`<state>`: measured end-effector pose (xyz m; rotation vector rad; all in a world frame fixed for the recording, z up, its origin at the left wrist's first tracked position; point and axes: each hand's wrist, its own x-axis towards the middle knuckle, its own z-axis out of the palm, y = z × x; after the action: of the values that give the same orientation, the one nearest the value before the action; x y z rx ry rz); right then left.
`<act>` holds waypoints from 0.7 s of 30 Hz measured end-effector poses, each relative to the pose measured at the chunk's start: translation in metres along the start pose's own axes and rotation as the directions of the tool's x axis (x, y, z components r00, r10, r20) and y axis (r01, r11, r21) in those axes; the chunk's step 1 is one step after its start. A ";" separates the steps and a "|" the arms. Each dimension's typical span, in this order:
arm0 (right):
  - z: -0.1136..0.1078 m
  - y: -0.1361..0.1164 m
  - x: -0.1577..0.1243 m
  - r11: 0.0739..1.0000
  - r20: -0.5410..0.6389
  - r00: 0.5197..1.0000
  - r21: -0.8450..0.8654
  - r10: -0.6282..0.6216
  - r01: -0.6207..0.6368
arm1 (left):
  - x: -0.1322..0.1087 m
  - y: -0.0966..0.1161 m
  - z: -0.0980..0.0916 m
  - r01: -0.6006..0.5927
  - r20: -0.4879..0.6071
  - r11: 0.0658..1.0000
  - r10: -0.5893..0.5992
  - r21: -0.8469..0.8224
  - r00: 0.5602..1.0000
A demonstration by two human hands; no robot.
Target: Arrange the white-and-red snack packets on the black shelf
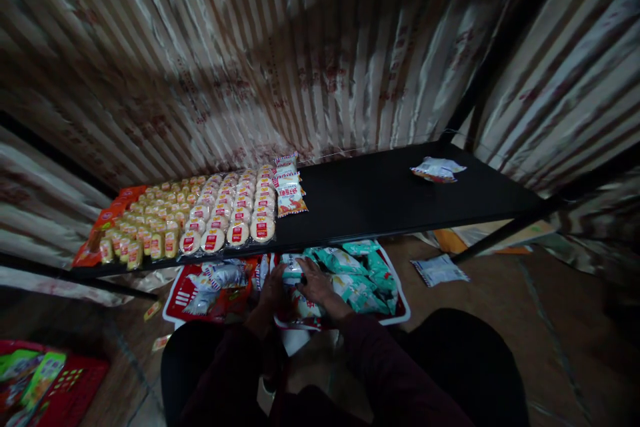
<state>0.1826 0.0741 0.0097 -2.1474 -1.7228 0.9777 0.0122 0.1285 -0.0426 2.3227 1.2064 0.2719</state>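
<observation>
Apparently packet-handling step in hand. Head view, lower centre: left hand [273, 288] and right hand [317, 283], both partly curled, at pale packet [291, 264] within red basket [183, 285], beside green packets [356, 288]; whether gripping, cannot tell. Next move seems to call for sure two-handed grip near black shelf [360, 193].

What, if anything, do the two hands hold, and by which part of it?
The left hand and right hand are at opposite sides of a pale packet; whether they actually grip it cannot be told.
</observation>
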 end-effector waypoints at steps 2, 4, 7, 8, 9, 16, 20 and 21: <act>-0.002 0.010 -0.002 1.000 -0.030 1.000 0.013 -0.005 0.005 | 0.001 0.012 0.003 0.005 0.004 1.000 -0.005 0.008 1.000; -0.008 0.026 -0.005 1.000 -0.064 0.998 0.016 -0.003 0.004 | 0.003 0.031 0.010 0.013 -0.002 1.000 -0.013 -0.010 1.000; -0.020 0.057 -0.012 0.999 -0.079 0.996 0.006 -0.039 0.040 | 0.007 0.065 0.023 0.060 -0.048 0.997 -0.062 -0.056 0.997; -0.025 0.067 -0.015 0.999 -0.075 0.996 -0.003 -0.050 0.049 | 0.008 0.076 0.027 0.056 -0.028 0.996 -0.059 -0.074 0.998; -0.029 0.076 -0.017 0.998 -0.077 0.995 -0.008 -0.061 0.061 | 0.010 0.086 0.029 0.057 -0.002 0.996 -0.057 -0.074 0.998; -0.037 0.100 -0.015 0.996 -0.120 0.989 -0.012 -0.091 0.090 | 0.016 0.112 0.031 0.115 0.033 0.986 -0.112 -0.121 0.993; -0.038 0.092 -0.012 0.998 -0.107 0.992 -0.004 -0.069 0.069 | 0.016 0.109 0.030 0.137 0.032 0.977 -0.134 -0.163 0.990; -0.038 0.090 -0.012 0.998 -0.107 0.992 -0.004 -0.066 0.066 | 0.016 0.108 0.029 0.133 0.034 0.977 -0.130 -0.166 0.991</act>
<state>0.2752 0.0454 -0.0062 -2.0884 -1.7312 0.8300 0.1094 0.0802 -0.0117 2.0873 1.2690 0.2876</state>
